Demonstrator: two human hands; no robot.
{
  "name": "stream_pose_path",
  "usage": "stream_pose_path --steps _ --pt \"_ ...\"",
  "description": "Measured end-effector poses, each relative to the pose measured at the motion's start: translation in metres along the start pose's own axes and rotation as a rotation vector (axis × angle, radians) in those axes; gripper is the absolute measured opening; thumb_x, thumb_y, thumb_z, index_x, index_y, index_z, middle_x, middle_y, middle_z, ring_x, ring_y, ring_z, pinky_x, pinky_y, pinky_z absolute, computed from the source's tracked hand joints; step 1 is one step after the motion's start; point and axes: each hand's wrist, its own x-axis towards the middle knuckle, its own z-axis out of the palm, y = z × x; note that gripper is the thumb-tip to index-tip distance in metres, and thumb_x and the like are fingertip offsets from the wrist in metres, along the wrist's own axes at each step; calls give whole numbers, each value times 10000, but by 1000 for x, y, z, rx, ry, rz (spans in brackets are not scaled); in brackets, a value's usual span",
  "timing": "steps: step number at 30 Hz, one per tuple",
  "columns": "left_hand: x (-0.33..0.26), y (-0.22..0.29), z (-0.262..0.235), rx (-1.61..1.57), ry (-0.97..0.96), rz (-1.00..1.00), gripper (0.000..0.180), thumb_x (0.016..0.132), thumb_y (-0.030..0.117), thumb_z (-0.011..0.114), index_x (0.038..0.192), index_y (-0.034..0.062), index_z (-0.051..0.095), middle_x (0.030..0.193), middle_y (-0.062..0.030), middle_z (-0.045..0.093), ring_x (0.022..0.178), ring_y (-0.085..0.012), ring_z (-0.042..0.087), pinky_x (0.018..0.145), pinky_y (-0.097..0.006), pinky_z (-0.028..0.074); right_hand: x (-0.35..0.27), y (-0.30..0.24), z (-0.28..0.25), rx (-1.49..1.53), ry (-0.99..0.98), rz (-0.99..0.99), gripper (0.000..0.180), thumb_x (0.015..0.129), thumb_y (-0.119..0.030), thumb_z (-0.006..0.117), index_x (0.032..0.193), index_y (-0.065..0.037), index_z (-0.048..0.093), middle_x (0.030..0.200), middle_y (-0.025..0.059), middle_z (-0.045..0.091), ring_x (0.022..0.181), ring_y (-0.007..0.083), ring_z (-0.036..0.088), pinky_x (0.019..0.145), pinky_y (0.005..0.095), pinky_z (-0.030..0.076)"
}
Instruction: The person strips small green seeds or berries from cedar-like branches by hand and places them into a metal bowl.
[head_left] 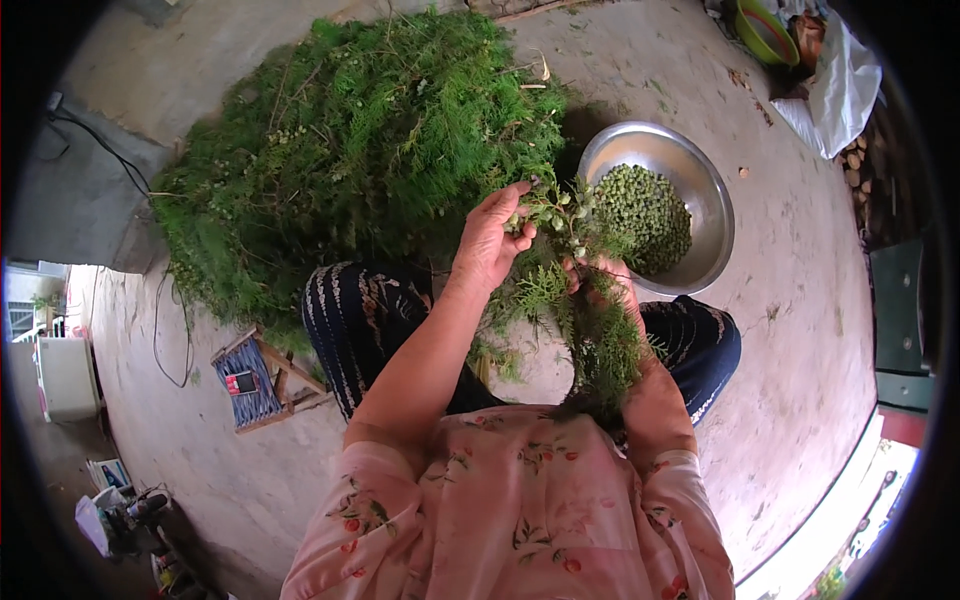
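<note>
Between my hands is a green conifer sprig [612, 345] with pale green seed cones [560, 212] near its tip. My left hand [492, 235] pinches the tip end among the cones. Lower on the sprig, my right hand [605, 278] is closed round the stem, its fingers partly hidden by foliage. Just beyond my right hand stands a round metal basin [712, 225], partly filled with small green cones [640, 212]. A large heap of cut conifer branches [370, 130] lies in front and to the left, close to my left hand.
A low woven stool [250, 385] with a small red-and-white packet [242, 383] on it stands at left. A black cable [120, 155] runs along the left. At the far right are a green bowl [768, 35] and a white plastic sack [845, 90]. Scraps litter the concrete floor [790, 300].
</note>
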Motion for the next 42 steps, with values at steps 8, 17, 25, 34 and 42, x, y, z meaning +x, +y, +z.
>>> stream_pose_path --steps 8,17,25,34,42 --pt "-1 -3 13 4 78 68 225 786 240 641 947 101 569 797 -2 601 702 -136 586 523 -265 443 -9 -2 13 -91 -49 68 443 770 -276 631 1043 56 521 1035 157 556 811 176 537 725 296 435" --pt "-3 -3 -3 245 235 205 151 755 126 653 882 47 633 769 -27 605 659 -113 547 542 -230 436 -13 -4 40 -30 141 123 362 822 -294 544 963 39 543 865 104 550 717 159 495 681 271 397" --pt "-10 40 -45 102 138 266 128 825 140 562 855 19 592 710 -47 552 542 -91 473 436 -186 361 -18 -30 60 -530 68 222 240 843 -190 482 879 32 564 681 3 497 610 98 456 599 222 359" --pt "-38 -3 -37 -110 131 -54 205 745 127 499 936 56 524 777 -89 569 549 -162 506 462 -255 388 -26 -5 53 -191 4 66 315 805 -241 496 952 36 513 793 42 495 690 119 413 639 221 337" --pt "-51 0 -24 226 -52 -5 297 687 -4 534 983 13 554 706 -79 577 479 -102 461 389 -217 299 -19 -10 75 -90 130 41 449 809 -390 517 825 59 529 651 26 454 582 109 406 519 238 324"
